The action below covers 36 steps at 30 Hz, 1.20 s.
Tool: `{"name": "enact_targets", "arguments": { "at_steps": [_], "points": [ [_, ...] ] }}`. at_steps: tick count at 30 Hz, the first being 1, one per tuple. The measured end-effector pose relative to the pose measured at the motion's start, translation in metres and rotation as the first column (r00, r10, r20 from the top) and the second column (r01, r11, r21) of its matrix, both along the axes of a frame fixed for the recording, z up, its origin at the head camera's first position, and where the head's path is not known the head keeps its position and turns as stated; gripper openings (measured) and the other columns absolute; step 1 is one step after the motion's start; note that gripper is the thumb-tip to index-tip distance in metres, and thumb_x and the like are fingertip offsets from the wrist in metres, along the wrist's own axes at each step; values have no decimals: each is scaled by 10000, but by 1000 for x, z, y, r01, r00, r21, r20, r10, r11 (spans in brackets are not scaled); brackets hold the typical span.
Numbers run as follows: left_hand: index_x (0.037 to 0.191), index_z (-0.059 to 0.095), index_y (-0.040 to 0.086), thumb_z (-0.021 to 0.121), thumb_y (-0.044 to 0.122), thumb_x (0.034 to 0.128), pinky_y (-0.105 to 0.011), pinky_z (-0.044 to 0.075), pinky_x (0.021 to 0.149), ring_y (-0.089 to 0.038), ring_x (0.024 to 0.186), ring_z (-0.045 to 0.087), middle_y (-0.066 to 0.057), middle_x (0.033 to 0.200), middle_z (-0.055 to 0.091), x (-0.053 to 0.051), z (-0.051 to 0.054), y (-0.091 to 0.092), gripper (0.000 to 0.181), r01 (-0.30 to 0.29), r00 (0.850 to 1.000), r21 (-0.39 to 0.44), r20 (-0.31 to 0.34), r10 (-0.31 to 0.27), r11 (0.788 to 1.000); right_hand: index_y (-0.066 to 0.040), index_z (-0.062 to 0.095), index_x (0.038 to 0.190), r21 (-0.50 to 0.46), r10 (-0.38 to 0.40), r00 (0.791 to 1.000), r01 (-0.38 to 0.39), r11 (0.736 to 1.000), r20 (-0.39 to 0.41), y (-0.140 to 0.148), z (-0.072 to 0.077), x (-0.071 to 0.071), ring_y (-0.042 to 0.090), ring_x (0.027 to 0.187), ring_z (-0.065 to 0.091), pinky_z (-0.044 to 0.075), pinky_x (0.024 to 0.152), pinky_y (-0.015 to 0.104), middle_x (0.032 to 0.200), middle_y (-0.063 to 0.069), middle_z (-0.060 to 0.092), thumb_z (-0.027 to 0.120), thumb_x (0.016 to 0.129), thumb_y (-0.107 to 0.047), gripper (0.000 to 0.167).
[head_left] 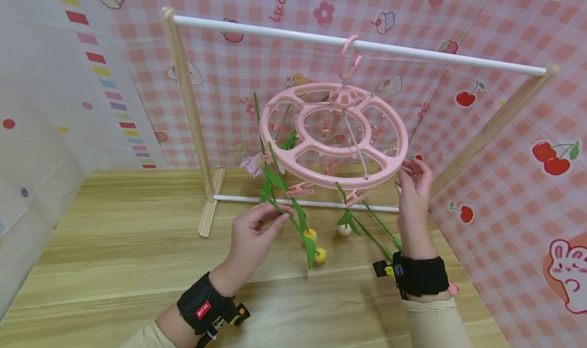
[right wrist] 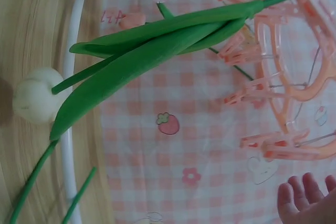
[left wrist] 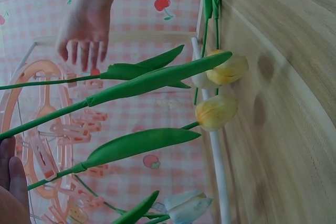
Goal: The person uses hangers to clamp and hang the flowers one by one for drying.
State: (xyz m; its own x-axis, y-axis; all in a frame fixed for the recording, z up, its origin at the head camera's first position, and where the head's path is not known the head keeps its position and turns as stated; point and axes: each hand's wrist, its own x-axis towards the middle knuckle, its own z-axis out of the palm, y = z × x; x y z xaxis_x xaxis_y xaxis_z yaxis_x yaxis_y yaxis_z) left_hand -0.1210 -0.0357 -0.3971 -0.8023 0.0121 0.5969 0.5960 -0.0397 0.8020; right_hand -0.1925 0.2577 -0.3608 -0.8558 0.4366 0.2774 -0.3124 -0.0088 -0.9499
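Observation:
A pink round clip hanger (head_left: 337, 180) hangs by its hook from a white rod. With thumb and fingers, my left hand (head_left: 249, 238) pinches the green stem of a yellow tulip below the hanger's left front; it shows at the edge of the left wrist view (left wrist: 13, 190). Two yellow tulip heads (head_left: 320, 255) (left wrist: 216, 113) point downward. A white tulip (head_left: 344, 230) (right wrist: 39, 95) hangs head down from a front clip (head_left: 356, 198). My right hand (head_left: 415, 205) (right wrist: 307, 200) is beside the hanger's right edge, fingers loosely bent and holding nothing; whether it touches the rim, I cannot tell.
Wooden posts (head_left: 189, 108) carry the upper white rod (head_left: 275, 33); a lower white rod (head_left: 321, 204) crosses behind the flowers. A pale purple flower (head_left: 253, 165) hangs at the hanger's left. More green stems (head_left: 373, 236) lie on the wooden table (head_left: 137, 266) near my right wrist.

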Motion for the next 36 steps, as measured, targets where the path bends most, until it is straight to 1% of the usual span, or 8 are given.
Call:
{"name": "enact_targets", "arguments": {
  "at_steps": [3, 5, 9, 13, 21, 27, 31, 36],
  "points": [
    [961, 682, -17, 674, -32, 828, -290, 578, 801, -117, 892, 683, -159, 942, 704, 0, -2, 0, 133, 1, 1000, 1, 0, -1, 1000, -112, 346, 1374, -1, 54, 994, -54, 999, 99, 1, -1, -10, 125, 1205, 425, 385, 1001, 256, 1310, 9, 429, 455, 990, -165, 403],
    [960, 683, -19, 676, -33, 826, -289, 577, 803, -111, 893, 682, -162, 942, 703, 0, -3, 0, 135, 0, 1000, 3, 2, 0, 1000, -122, 334, 1417, -9, 98, 987, -98, 995, 125, 2, -1, -15, 135, 1247, 411, 346, 1081, 305, 1357, 13, 406, 438, 999, -216, 440],
    [957, 685, -20, 679, -27, 825, -288, 577, 804, -104, 894, 681, -161, 939, 705, 1, -3, 0, 132, -5, 1000, 8, 8, 5, 1000, -96, 399, 1397, -37, 184, 978, -181, 983, 97, 4, -5, -22, 138, 1219, 468, 304, 1128, 330, 1277, 3, 496, 391, 1018, -223, 400],
    [955, 682, -29, 678, -35, 823, -289, 577, 803, -104, 891, 682, -172, 935, 702, 1, -3, 0, 133, -3, 1000, 11, 5, 3, 1000, -69, 481, 1302, -72, 220, 974, -216, 974, 55, 5, -8, -24, 100, 1078, 554, 353, 1066, 275, 1103, -35, 584, 367, 1028, -197, 323],
    [951, 680, -41, 677, -46, 821, -289, 579, 794, -106, 888, 682, -196, 932, 697, 1, 0, 0, 130, 6, 1000, 20, -5, -6, 1000, -107, 520, 1212, -117, 196, 980, -191, 974, 31, 1, -10, -24, 127, 998, 568, 438, 952, 229, 1075, 1, 563, 401, 1012, -147, 236],
    [966, 677, -46, 667, -75, 816, -283, 578, 797, -114, 890, 682, -203, 939, 695, 0, 1, 0, 153, 7, 1000, 18, -7, -7, 1000, -55, 546, 1243, -154, 173, 985, -170, 973, 7, 0, -10, -22, 108, 989, 578, 462, 915, 221, 1093, 2, 575, 465, 1001, -176, 283],
    [987, 675, -40, 657, -83, 821, -295, 574, 814, -127, 903, 679, -186, 958, 694, 1, 3, 0, 173, 27, 1000, 30, 9, -27, 999, -16, 523, 1287, -129, 159, 987, -159, 979, -14, -3, -12, -19, 102, 1012, 582, 476, 915, 211, 1116, 4, 588, 494, 989, -187, 345],
    [988, 670, -53, 662, -45, 831, -302, 571, 821, -127, 914, 670, -196, 965, 683, 2, 3, 1, 157, 57, 998, 49, 22, -58, 997, -79, 571, 1185, -129, 131, 991, -135, 983, -32, -7, -15, -16, 106, 964, 602, 495, 898, 230, 1068, 8, 610, 477, 993, -148, 225]
  ]
}}
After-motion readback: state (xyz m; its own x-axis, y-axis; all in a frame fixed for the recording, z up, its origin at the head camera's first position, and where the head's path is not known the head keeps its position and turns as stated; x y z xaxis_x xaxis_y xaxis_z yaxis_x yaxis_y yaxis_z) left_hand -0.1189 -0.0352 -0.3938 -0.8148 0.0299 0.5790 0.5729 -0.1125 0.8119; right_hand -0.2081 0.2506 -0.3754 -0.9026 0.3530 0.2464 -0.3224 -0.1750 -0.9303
